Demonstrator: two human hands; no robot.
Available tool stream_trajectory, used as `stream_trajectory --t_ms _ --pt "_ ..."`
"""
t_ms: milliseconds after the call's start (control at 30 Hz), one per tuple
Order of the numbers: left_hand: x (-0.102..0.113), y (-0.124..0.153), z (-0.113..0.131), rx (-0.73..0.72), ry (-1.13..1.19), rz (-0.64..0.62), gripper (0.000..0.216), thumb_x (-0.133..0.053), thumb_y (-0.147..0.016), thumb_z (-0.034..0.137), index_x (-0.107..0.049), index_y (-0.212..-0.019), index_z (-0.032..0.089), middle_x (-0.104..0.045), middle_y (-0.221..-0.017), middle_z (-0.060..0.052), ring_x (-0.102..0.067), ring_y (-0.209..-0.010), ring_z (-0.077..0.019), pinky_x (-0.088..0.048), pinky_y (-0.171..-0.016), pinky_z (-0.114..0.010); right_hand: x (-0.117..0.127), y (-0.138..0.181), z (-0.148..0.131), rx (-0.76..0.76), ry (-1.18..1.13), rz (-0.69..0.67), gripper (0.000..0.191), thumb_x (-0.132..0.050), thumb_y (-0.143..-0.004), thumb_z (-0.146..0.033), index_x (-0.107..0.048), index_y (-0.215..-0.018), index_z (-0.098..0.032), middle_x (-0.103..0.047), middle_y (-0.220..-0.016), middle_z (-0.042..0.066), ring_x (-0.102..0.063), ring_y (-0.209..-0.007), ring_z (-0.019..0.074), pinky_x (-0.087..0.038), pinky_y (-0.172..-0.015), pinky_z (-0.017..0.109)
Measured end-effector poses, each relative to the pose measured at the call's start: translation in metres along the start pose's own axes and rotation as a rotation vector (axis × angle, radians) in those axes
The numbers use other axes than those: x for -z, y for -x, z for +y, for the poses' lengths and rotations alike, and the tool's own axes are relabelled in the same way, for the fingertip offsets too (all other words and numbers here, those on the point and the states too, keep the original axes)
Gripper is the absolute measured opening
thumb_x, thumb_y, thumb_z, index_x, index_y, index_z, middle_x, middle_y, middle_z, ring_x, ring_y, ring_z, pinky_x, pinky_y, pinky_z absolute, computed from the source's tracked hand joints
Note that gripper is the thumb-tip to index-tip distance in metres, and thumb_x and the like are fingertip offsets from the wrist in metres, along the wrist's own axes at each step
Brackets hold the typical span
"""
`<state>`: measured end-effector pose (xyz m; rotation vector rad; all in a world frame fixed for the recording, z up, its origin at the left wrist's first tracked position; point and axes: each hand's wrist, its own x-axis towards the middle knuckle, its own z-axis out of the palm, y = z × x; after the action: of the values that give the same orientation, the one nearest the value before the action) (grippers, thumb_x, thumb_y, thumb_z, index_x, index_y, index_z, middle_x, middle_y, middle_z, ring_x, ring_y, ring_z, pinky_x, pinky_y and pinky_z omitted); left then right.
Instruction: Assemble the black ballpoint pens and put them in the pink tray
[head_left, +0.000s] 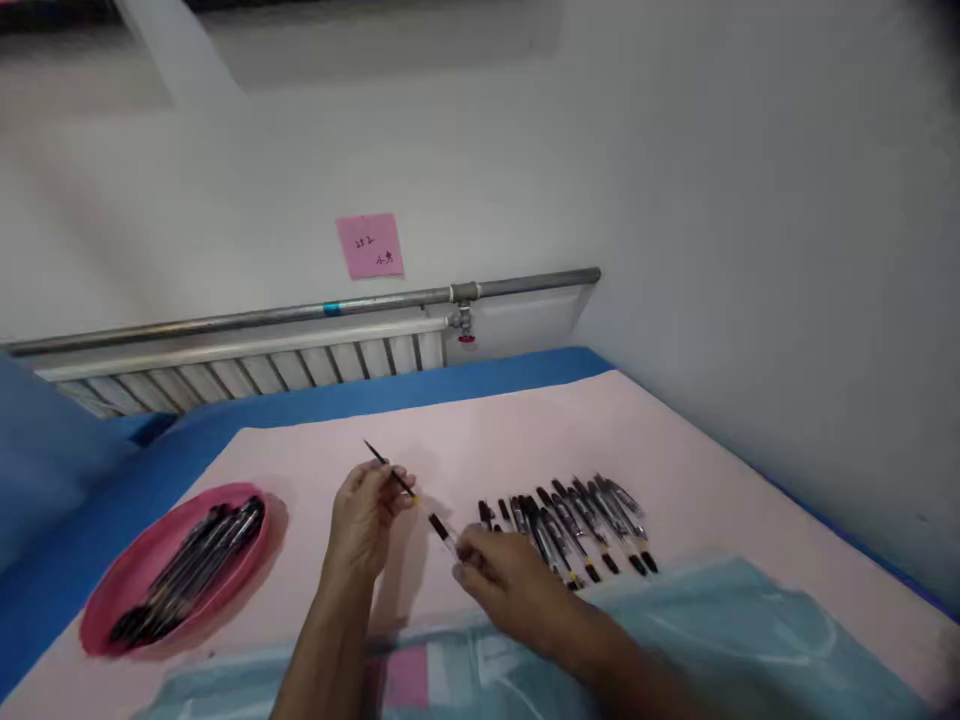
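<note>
My left hand (367, 510) pinches a thin black pointed stick (390, 468) that has a small yellow band at its lower end. It looks like a slim pen or brush. In the fingers of my right hand (506, 575) is a slim clear tube with a black section (438, 527), in line with the stick. Whether the two pieces touch I cannot tell. Beside my right hand, several similar clear-and-black pieces (585, 520) lie in a loose row, some with yellow bits.
On the left, a pink oval basin (94, 625) holds a bundle of similar slim pieces (195, 570). A pale pink sheet (315, 450) covers the blue table surface (525, 365). Light blue plastic (712, 610) lies along the front. Behind are a radiator (262, 370) and metal pipe (390, 300).
</note>
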<state>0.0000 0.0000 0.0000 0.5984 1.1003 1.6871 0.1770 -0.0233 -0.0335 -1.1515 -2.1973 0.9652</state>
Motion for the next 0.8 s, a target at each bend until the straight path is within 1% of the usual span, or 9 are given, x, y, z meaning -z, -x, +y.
stream_trajectory --t_ms 167,333,433,500,533,567,633,733,800 --pt "-0.003 0.001 -0.006 -0.009 -0.037 -0.020 0.024 -0.068 -0.060 0.023 -0.050 -0.074 0.015 -0.063 -0.062 0.000 -0.061 -0.057 -0.0121 -0.046 -0.047 -0.019 0.003 0.000 0.000 0.006 0.085 0.039 0.010 -0.045 -0.083 -0.024 -0.051 -0.077 -0.019 -0.052 -0.063 -0.003 -0.045 -0.058 0.0091 -0.024 -0.052 0.021" --pt "-0.006 0.005 -0.016 0.016 -0.118 -0.075 0.018 -0.066 -0.064 0.024 -0.052 -0.073 0.015 -0.062 -0.066 0.000 -0.060 -0.065 -0.0120 -0.044 -0.052 -0.019 0.005 -0.001 -0.003 0.003 0.080 0.091 0.010 -0.045 -0.083 -0.024 -0.048 -0.074 -0.020 -0.052 -0.065 -0.003 -0.046 -0.060 0.0098 -0.026 -0.054 0.021" --pt "-0.007 0.011 -0.018 0.046 -0.276 -0.237 0.011 -0.064 -0.067 0.022 -0.057 -0.069 0.014 -0.064 -0.076 -0.002 -0.057 -0.069 -0.0095 -0.043 -0.060 -0.019 0.006 -0.002 -0.005 0.014 0.037 0.131 0.011 -0.043 -0.084 -0.025 -0.048 -0.076 -0.020 -0.054 -0.068 -0.002 -0.047 -0.062 0.0103 -0.028 -0.055 0.021" --pt "-0.007 0.014 -0.016 0.089 -0.369 -0.378 0.012 -0.063 -0.069 0.024 -0.061 -0.076 0.014 -0.064 -0.087 -0.004 -0.057 -0.076 -0.0108 -0.043 -0.066 -0.021 0.008 -0.003 -0.005 0.018 0.001 0.152 0.010 -0.043 -0.084 -0.024 -0.051 -0.079 -0.020 -0.055 -0.069 -0.001 -0.048 -0.062 0.0106 -0.030 -0.055 0.021" --pt "-0.007 0.015 -0.014 0.102 -0.394 -0.421 0.017 -0.062 -0.070 0.027 -0.063 -0.081 0.014 -0.064 -0.091 -0.005 -0.057 -0.081 -0.0127 -0.043 -0.069 -0.023 0.009 -0.003 -0.005 0.010 -0.019 0.167 0.010 -0.043 -0.084 -0.024 -0.052 -0.081 -0.020 -0.056 -0.069 -0.001 -0.049 -0.061 0.0106 -0.030 -0.055 0.021" --pt "-0.007 0.015 -0.013 0.107 -0.403 -0.432 0.022 -0.061 -0.072 0.031 -0.063 -0.086 0.014 -0.063 -0.095 -0.007 -0.057 -0.085 -0.0149 -0.044 -0.071 -0.024 0.011 -0.003 -0.004 -0.002 -0.037 0.192 0.011 -0.043 -0.083 -0.023 -0.053 -0.082 -0.020 -0.056 -0.068 -0.002 -0.049 -0.060 0.0105 -0.031 -0.054 0.021" --pt "-0.006 0.013 -0.012 0.094 -0.401 -0.385 0.030 -0.057 -0.074 0.039 -0.062 -0.092 0.014 -0.062 -0.097 -0.009 -0.057 -0.090 -0.0181 -0.044 -0.072 -0.027 0.017 -0.004 -0.003 -0.028 -0.062 0.275 0.012 -0.044 -0.083 -0.025 -0.055 -0.084 -0.020 -0.056 -0.066 -0.002 -0.048 -0.057 0.0103 -0.032 -0.053 0.021" --pt "-0.003 0.009 -0.017 0.070 -0.513 -0.315 0.026 -0.057 -0.073 0.038 -0.060 -0.082 0.014 -0.062 -0.082 -0.005 -0.057 -0.076 -0.0152 -0.043 -0.065 -0.026 0.027 -0.005 0.001 -0.035 -0.072 0.418 0.013 -0.046 -0.083 -0.029 -0.055 -0.083 -0.019 -0.056 -0.064 -0.002 -0.048 -0.055 0.0103 -0.033 -0.052 0.021" --pt "-0.002 0.007 -0.024 0.065 -0.681 -0.336 0.016 -0.057 -0.069 0.031 -0.057 -0.074 0.015 -0.058 -0.069 -0.001 -0.053 -0.064 -0.0124 -0.040 -0.059 -0.024 0.032 -0.006 0.003 -0.024 -0.073 0.470 0.014 -0.047 -0.082 -0.030 -0.055 -0.082 -0.019 -0.056 -0.064 -0.002 -0.048 -0.055 0.0104 -0.034 -0.051 0.021"
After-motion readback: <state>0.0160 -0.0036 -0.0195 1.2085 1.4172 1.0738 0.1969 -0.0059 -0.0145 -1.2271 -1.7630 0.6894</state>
